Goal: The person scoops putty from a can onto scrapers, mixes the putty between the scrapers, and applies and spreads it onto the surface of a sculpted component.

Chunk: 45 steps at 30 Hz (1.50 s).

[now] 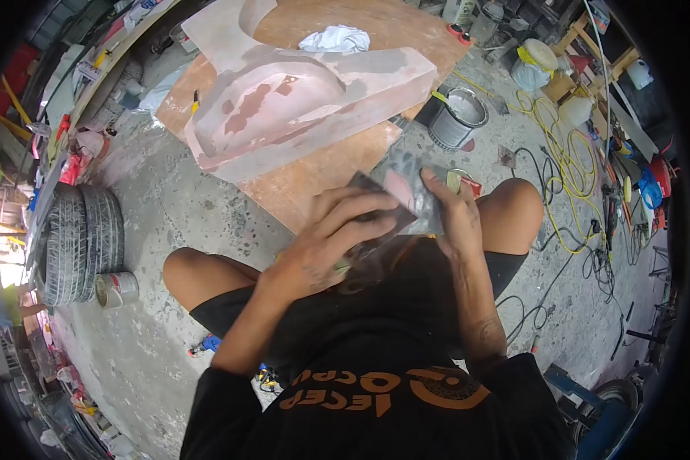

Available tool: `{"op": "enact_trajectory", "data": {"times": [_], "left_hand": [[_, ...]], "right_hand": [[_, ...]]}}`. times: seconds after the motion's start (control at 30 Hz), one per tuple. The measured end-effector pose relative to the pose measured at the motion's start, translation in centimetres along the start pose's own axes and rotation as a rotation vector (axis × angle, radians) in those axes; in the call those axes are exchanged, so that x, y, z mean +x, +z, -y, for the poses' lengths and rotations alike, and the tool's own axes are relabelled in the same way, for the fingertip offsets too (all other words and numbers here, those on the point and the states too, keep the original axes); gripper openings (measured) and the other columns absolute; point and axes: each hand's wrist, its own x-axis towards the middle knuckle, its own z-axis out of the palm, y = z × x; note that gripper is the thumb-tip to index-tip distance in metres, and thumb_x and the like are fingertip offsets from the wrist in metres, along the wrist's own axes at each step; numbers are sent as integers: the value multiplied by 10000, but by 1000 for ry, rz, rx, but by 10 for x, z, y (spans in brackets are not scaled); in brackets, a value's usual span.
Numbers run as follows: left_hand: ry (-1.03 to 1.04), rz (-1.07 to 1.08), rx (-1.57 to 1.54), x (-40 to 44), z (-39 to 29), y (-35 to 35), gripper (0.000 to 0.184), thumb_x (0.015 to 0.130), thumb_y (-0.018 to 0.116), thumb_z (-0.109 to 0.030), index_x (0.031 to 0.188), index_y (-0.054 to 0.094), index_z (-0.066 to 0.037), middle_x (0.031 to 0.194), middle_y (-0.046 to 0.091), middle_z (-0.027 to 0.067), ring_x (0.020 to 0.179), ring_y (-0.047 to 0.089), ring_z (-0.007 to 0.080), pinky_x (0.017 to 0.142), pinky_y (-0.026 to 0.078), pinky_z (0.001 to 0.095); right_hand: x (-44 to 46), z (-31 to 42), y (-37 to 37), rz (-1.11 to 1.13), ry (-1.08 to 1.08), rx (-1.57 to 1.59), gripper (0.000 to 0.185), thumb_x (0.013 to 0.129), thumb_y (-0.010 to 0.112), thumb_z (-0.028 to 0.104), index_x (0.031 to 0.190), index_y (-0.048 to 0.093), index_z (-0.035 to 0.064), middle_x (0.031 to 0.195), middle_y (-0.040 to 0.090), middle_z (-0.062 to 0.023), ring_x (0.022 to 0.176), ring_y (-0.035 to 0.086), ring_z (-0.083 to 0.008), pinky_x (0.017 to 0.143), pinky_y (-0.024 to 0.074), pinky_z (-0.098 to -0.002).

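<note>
My left hand [322, 241] is closed on a thin, dark, square-cornered spreader [368, 184], its fingers lying across the flat face. My right hand [456, 211] grips the edge of a grey, smeared flat board [418, 180], thumb on top. A pink patch of paste [398, 188] shows on the board, where the spreader meets or overlaps it. Both flat pieces are partly blurred. Beyond my hands lies a large pinkish moulded panel [284, 107], with sanded darker patches and a curved hollow.
The panel rests on a brown board [322, 172] on the concrete floor. A metal paint can [458, 119] stands to its right, with a white cloth [335, 39] behind. Tyres [80, 238] and a small tin [117, 290] are at left. Yellow hose [563, 176] and black cables lie at right.
</note>
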Motion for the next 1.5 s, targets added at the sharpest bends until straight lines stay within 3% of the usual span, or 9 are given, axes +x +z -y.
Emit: {"op": "enact_trajectory", "data": {"times": [0.1,0.23,0.33,0.57,0.67,0.83,1.0,1.3,1.5], "left_hand": [[40,-49,141,-20,33,28,585,693,656,-8,1270,590,-74,1385,524,93,1278,441,360,1072,370,444],[-316,74,48,-44,58,0,643,617,584,54,1246,587,-81,1356,532,105,1265,444,352,1071,349,428],[-217,48,151,-10,36,-15,639,609,568,85,1228,593,-73,1335,552,79,1237,455,343,1055,360,425],[-104,310,238,-2,1,1,488,751,658,-67,1239,635,-80,1276,629,58,1153,532,333,1037,355,437],[-136,402,101,-12,-1,-18,498,731,643,59,1214,618,-59,1334,576,98,1177,533,325,1056,362,436],[18,-171,-84,-3,13,17,538,686,701,112,1177,586,-75,1309,577,142,1193,511,357,1022,419,439],[-138,138,243,-32,51,5,614,668,683,94,1243,581,-97,1355,530,117,1228,471,371,1065,369,455],[-211,410,398,27,-22,-34,591,665,619,67,1236,612,-87,1410,522,60,1262,457,338,1065,345,453],[-96,448,280,2,-15,-40,563,725,641,27,1266,610,-126,1417,523,49,1269,481,350,1068,362,447]], "right_hand": [[-8,5,12,-16,-31,71,273,931,671,133,1151,638,-26,1064,691,-105,955,663,-172,839,533,-317],[3,-2,-8,-3,-48,-10,224,936,676,156,1093,648,-2,1011,680,-70,878,642,-144,775,521,-294],[11,-20,-16,-81,-44,-253,225,904,723,233,828,683,25,789,608,-2,725,513,-91,667,432,-265],[12,-28,-19,-176,-246,-713,330,932,685,319,902,698,-9,787,628,-47,751,560,-111,716,449,-287],[13,6,-15,-107,-112,-176,289,933,684,297,932,708,8,805,651,6,733,568,-108,708,444,-279],[-6,-3,6,-1,-152,-136,211,941,685,235,904,708,29,807,648,23,731,558,-68,665,434,-253],[-18,5,15,50,0,294,273,944,675,260,988,702,-9,919,690,-41,775,613,-114,730,480,-271],[-18,0,17,12,26,-601,319,941,669,281,959,702,-36,888,697,-62,801,637,-136,728,500,-282],[2,-16,-13,35,44,210,298,918,696,232,1032,682,-43,964,702,-66,856,647,-150,774,513,-286]]}}
